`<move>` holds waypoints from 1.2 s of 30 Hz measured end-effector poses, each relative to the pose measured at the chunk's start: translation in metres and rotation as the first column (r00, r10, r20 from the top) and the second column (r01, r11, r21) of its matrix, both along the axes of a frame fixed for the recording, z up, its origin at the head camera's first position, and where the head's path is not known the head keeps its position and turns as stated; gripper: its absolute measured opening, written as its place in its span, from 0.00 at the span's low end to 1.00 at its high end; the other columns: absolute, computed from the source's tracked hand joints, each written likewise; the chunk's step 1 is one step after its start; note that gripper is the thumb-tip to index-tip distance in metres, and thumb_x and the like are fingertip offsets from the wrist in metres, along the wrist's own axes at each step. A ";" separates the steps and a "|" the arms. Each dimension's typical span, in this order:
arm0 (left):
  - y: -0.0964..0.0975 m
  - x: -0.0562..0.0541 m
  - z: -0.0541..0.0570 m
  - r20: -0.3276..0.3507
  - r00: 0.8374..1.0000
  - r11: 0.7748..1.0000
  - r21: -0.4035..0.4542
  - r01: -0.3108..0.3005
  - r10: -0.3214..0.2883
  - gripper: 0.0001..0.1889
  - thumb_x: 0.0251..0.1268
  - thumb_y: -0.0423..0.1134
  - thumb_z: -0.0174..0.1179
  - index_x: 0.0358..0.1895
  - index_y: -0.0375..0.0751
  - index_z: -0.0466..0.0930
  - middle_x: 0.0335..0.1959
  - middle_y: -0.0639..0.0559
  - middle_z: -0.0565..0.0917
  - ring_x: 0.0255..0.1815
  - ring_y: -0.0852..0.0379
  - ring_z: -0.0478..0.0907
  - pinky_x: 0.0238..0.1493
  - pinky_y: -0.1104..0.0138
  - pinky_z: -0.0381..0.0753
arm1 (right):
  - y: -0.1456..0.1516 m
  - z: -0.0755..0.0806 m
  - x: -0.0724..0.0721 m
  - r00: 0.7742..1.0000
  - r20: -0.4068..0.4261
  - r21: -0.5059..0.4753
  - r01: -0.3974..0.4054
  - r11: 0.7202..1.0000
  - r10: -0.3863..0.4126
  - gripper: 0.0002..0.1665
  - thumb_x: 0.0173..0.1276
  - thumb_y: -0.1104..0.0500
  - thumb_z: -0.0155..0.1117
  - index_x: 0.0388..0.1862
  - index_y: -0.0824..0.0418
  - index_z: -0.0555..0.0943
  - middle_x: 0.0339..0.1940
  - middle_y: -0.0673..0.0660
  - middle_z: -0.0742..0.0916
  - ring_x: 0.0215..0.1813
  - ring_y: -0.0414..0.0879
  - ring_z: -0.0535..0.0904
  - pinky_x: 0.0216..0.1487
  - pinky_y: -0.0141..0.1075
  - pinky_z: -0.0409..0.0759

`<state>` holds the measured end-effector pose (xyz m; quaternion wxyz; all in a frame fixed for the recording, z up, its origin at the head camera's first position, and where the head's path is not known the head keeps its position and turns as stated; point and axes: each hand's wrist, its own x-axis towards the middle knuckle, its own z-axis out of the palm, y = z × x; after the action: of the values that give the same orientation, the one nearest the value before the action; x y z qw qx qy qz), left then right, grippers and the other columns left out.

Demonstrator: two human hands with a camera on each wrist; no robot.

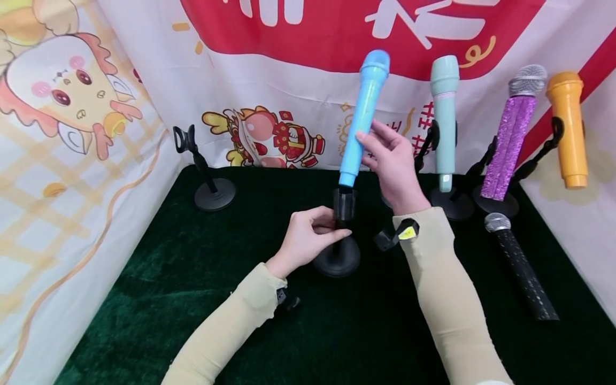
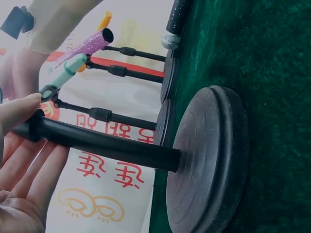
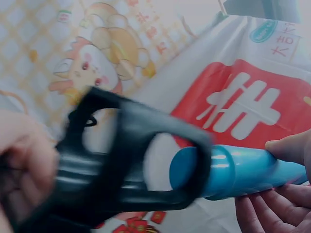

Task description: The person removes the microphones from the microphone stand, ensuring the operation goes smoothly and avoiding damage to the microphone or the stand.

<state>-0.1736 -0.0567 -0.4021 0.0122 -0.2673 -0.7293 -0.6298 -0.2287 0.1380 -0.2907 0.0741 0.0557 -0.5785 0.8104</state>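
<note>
A cream left sleeve (image 1: 223,326) and a matching right sleeve (image 1: 447,289), both softly creased, are worn. A black left wrist device (image 1: 282,295) is fastened at one cuff; a black right wrist device (image 1: 385,240) is marked by a yellow label (image 1: 407,233).

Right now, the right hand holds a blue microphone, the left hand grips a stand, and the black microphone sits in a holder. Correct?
No: the head view shows the black microphone lying on the green cloth, in no holder. The rest stands: the right hand holds a blue microphone and the left hand grips a stand.

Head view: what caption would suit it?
Right hand holds a blue microphone at a black stand gripped by the left hand.
</note>
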 end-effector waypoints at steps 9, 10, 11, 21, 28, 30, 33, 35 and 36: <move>0.000 -0.002 -0.001 -0.012 1.000 1.000 -0.008 -0.002 0.002 0.08 0.64 0.36 0.72 0.45 0.45 0.86 0.42 0.54 0.88 0.42 0.57 0.87 0.43 0.63 0.88 | 0.019 0.011 0.001 0.998 -0.025 -0.019 0.050 0.999 -0.050 0.31 0.66 0.61 0.75 0.68 0.62 0.78 0.56 0.62 0.85 0.51 0.50 0.84 0.47 0.35 0.86; 0.000 -0.002 -0.001 -0.010 1.000 1.000 -0.009 -0.002 0.002 0.08 0.64 0.36 0.72 0.45 0.45 0.86 0.42 0.54 0.88 0.42 0.57 0.87 0.43 0.63 0.88 | 0.020 0.011 0.002 0.998 -0.026 -0.021 0.051 0.998 -0.051 0.31 0.66 0.61 0.75 0.68 0.62 0.78 0.56 0.62 0.85 0.51 0.50 0.84 0.47 0.35 0.86; 0.000 -0.002 -0.001 -0.007 1.000 1.000 -0.011 -0.003 0.003 0.08 0.64 0.36 0.72 0.45 0.45 0.86 0.42 0.54 0.87 0.42 0.58 0.87 0.43 0.63 0.88 | 0.021 0.011 0.003 0.998 -0.029 -0.019 0.050 0.999 -0.051 0.31 0.66 0.60 0.75 0.68 0.62 0.78 0.56 0.62 0.85 0.51 0.50 0.84 0.48 0.35 0.86; 0.000 -0.005 -0.001 -0.009 1.000 1.000 -0.026 0.001 -0.001 0.10 0.64 0.43 0.73 0.45 0.46 0.86 0.42 0.55 0.87 0.41 0.58 0.87 0.43 0.63 0.87 | 0.031 -0.003 0.011 0.998 -0.043 0.068 0.059 0.996 -0.056 0.33 0.66 0.60 0.75 0.69 0.62 0.77 0.55 0.61 0.86 0.51 0.50 0.84 0.48 0.34 0.85; 0.000 -0.005 -0.002 -0.003 1.000 1.000 -0.027 0.005 -0.005 0.12 0.64 0.45 0.73 0.46 0.46 0.86 0.43 0.52 0.87 0.42 0.58 0.87 0.44 0.63 0.87 | 0.037 -0.015 0.018 0.998 -0.033 0.152 0.059 0.987 -0.054 0.33 0.68 0.58 0.74 0.70 0.61 0.76 0.57 0.60 0.85 0.54 0.50 0.83 0.50 0.33 0.84; 0.000 -0.005 -0.002 -0.002 1.000 1.000 -0.028 0.001 -0.001 0.11 0.64 0.42 0.73 0.46 0.46 0.86 0.43 0.52 0.87 0.42 0.58 0.87 0.44 0.64 0.87 | 0.038 -0.019 0.020 0.998 -0.032 0.190 0.062 0.980 -0.057 0.33 0.68 0.57 0.74 0.70 0.60 0.76 0.57 0.60 0.85 0.54 0.50 0.82 0.50 0.33 0.84; 0.000 -0.003 -0.002 -0.001 1.000 1.000 -0.030 -0.005 0.005 0.10 0.64 0.39 0.73 0.46 0.46 0.86 0.43 0.54 0.87 0.42 0.58 0.87 0.44 0.64 0.87 | 0.041 -0.025 0.023 0.998 -0.024 0.235 0.059 0.970 -0.055 0.33 0.68 0.56 0.74 0.71 0.59 0.76 0.57 0.59 0.85 0.55 0.50 0.82 0.50 0.33 0.84; 0.000 -0.003 -0.002 0.000 1.000 1.000 -0.028 -0.005 0.005 0.09 0.64 0.39 0.73 0.46 0.46 0.86 0.43 0.54 0.87 0.42 0.58 0.87 0.44 0.64 0.87 | 0.043 -0.029 0.026 0.999 -0.014 0.249 0.052 0.967 -0.050 0.34 0.69 0.55 0.74 0.71 0.59 0.76 0.58 0.59 0.85 0.56 0.50 0.81 0.50 0.33 0.83; 0.001 -0.003 -0.002 0.001 1.000 1.000 -0.027 -0.005 0.005 0.09 0.64 0.38 0.73 0.46 0.46 0.85 0.43 0.55 0.87 0.42 0.58 0.87 0.44 0.63 0.87 | 0.043 -0.031 0.027 0.999 -0.010 0.253 0.049 0.966 -0.048 0.34 0.69 0.55 0.74 0.71 0.59 0.75 0.58 0.59 0.85 0.56 0.50 0.81 0.50 0.33 0.83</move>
<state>-0.1764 -0.0560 -0.4044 0.0097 -0.2654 -0.7384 -0.6199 -0.2020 0.1815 -0.3216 0.0872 0.0523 -0.6783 0.7277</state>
